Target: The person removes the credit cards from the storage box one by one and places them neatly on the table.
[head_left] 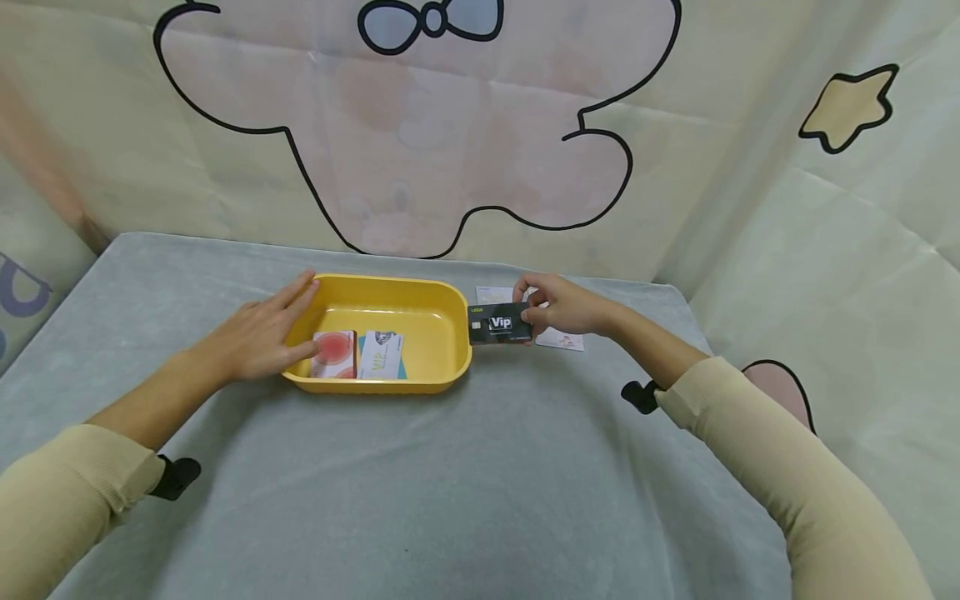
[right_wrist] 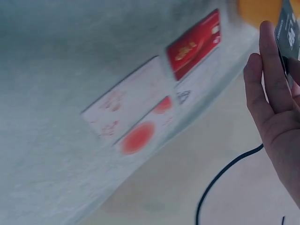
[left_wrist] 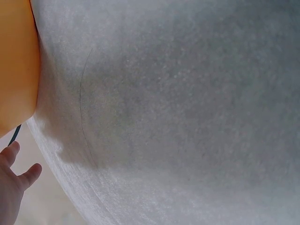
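A black "Vip" card (head_left: 500, 323) is pinched between thumb and fingers of my right hand (head_left: 558, 304), at the right end of a yellow tray (head_left: 442, 385). My left hand (head_left: 258, 337) rests at the tray's left end, fingers spread, its thumb reaching over the rim. Inside the tray lie a white card with red circles (head_left: 334, 354) and a white VIP card (head_left: 381, 356), which overlaps a blue one. In the right wrist view, the black card (right_wrist: 288, 35) stands on edge in the fingers, with the tray (right_wrist: 255, 11) behind it.
On the grey cloth (head_left: 465, 483) below and behind my right hand lie several more cards: a red card (right_wrist: 194, 44), a white card with red print (right_wrist: 126, 98), one with red circles (right_wrist: 138, 137) and another white one (right_wrist: 199, 75). A patterned curtain (head_left: 450, 167) stands behind the table.
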The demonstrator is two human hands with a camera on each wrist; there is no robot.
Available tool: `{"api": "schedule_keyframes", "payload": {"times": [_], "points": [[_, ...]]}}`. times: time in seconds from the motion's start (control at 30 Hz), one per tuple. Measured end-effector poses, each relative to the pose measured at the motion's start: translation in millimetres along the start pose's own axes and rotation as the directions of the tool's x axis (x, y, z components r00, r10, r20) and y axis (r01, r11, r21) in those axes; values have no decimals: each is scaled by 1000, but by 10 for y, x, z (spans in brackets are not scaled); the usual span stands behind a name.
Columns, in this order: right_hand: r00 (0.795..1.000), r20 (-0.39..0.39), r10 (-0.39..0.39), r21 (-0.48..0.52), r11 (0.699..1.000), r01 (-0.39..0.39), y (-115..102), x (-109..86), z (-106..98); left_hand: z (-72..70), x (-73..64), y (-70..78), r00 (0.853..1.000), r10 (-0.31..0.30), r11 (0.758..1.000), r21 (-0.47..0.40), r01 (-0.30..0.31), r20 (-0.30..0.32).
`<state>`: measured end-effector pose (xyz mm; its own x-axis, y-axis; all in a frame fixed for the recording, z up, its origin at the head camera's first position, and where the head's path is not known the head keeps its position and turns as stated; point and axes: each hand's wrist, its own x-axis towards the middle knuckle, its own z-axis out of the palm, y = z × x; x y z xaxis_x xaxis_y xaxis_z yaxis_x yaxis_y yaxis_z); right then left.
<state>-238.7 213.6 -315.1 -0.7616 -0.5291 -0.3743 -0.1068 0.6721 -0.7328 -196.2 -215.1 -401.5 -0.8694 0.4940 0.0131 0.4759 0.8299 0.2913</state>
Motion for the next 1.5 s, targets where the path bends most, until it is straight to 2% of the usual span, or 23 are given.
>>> {"api": "schedule_keyframes", "payload": {"times": [0.17,0.57,0.97,1.33,1.5], "points": [[1000,12,2,87,996,-3,194,-65,4,5,3,-6,1000,-2,1000,2,2,4],[990,59,127,50,990,-130,573,-58,112,6,6,2,1000,-5,1000,-3,5,8],[990,58,128,71,989,-132,634,30,225,-1,5,13,1000,-14,1000,-10,14,13],[988,51,145,-14,989,-144,647,65,276,4,10,1,1000,-19,1000,-3,19,18],[991,37,129,-63,990,-126,643,76,289,1,11,0,1000,-20,1000,-4,20,21]]}}
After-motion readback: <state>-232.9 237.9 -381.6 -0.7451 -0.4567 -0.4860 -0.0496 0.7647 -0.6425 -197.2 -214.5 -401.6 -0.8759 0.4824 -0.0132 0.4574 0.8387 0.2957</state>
